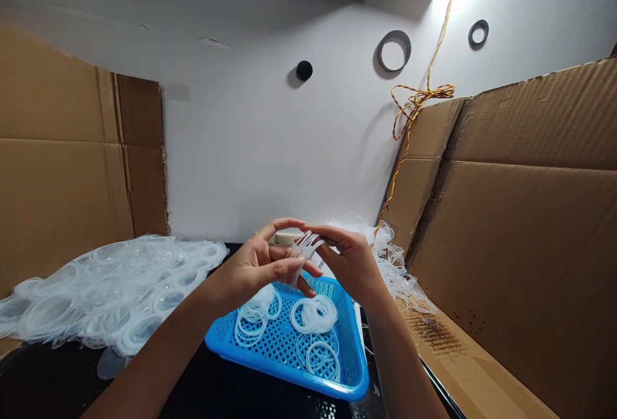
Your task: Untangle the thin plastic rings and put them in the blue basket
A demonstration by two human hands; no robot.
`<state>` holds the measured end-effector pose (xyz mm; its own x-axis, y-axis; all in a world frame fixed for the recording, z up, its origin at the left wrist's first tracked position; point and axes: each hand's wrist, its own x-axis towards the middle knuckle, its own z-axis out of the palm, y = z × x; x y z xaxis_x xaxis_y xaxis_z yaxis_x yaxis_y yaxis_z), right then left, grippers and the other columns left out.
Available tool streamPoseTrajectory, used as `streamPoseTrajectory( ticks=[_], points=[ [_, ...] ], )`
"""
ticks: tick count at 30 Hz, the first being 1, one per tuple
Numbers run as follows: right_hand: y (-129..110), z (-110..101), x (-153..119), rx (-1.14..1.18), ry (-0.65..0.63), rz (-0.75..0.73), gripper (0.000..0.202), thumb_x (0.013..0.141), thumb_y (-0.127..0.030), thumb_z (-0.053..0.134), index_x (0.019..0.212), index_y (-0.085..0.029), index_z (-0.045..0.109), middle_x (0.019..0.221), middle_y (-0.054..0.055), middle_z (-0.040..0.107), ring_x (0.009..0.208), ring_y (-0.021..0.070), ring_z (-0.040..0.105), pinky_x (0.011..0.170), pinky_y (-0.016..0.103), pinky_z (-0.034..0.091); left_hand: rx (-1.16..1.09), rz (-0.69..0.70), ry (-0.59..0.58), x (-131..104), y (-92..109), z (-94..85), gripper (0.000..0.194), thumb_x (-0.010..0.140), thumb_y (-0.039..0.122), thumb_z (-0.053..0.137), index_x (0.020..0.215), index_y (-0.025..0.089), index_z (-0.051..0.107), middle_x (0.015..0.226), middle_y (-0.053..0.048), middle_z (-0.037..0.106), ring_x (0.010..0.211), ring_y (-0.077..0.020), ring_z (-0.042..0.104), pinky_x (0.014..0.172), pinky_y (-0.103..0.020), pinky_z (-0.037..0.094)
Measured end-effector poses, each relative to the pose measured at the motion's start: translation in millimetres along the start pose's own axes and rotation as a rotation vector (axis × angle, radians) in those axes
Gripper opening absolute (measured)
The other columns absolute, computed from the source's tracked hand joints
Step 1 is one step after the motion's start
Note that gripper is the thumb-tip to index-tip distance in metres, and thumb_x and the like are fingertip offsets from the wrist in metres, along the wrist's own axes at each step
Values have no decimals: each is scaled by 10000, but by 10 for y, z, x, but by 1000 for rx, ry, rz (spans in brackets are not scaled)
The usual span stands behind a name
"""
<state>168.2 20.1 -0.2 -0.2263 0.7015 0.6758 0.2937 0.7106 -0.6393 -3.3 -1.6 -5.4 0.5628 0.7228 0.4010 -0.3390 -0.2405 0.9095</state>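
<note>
Between my two hands is a small bunch of thin white rubber rings (308, 243), held above a blue basket (289, 371). My left hand (263, 261) is closed round the lower part of the bunch, its thumb stretched across it. From the other side my right hand (349, 255) grips the upper part, fingers bent toward the left fingertips. Some of its fingers are hidden behind the rings. Inside the basket lie loose piles of white rings (315, 315), on the left and on the right.
Flat translucent sheets with round cutouts (120, 284) are heaped on the left. Tangled white strips (393, 265) lie behind my right hand. Cardboard walls (530, 200) stand at both sides. A twisted orange cord (424, 94) hangs down the white back wall.
</note>
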Motion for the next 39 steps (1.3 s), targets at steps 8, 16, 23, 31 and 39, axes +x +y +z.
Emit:
streamPoseTrajectory(
  ticks=[8, 16, 23, 31, 39],
  points=[
    [38, 38, 32, -82, -9, 31, 313, 672, -68, 509, 876, -191, 711, 851, 42, 730, 786, 182, 681, 723, 319, 528, 79, 113, -41, -37, 33, 16, 232, 816, 158, 607, 1041, 215, 603, 763, -3, 713, 650, -123, 670, 661, -257, 523],
    [-3, -2, -5, -11, 14, -65, 254, 716, -104, 532, 854, -218, 714, 819, 14, 733, 744, 153, 686, 701, 285, 547, 67, 58, -8, -15, 31, -39, 315, 811, 209, 622, 1116, 209, 543, 764, -1, 705, 552, -101, 646, 574, -223, 524],
    [-55, -4, -48, -47, 30, -114, 246, 736, -116, 547, 890, -213, 712, 807, 11, 736, 718, 145, 687, 657, 261, 543, 84, 15, 55, 5, 36, -34, 290, 799, 226, 635, 1078, 210, 559, 814, 6, 704, 421, -66, 605, 510, -212, 522],
    [-18, -35, -21, -49, 39, -70, 234, 739, -143, 556, 896, -207, 718, 842, 28, 736, 755, 159, 691, 697, 284, 551, -24, 28, 30, -7, 23, -71, 267, 786, 177, 657, 1040, 249, 616, 850, 7, 745, 708, -110, 697, 705, -207, 538],
    [-25, -39, -7, -66, 21, -22, 230, 752, -167, 551, 878, -229, 733, 834, 28, 738, 738, 171, 691, 658, 285, 542, -103, 54, -16, -30, 15, -66, 251, 767, 117, 669, 967, 269, 662, 902, 14, 743, 828, -121, 690, 757, -208, 528]
  ],
)
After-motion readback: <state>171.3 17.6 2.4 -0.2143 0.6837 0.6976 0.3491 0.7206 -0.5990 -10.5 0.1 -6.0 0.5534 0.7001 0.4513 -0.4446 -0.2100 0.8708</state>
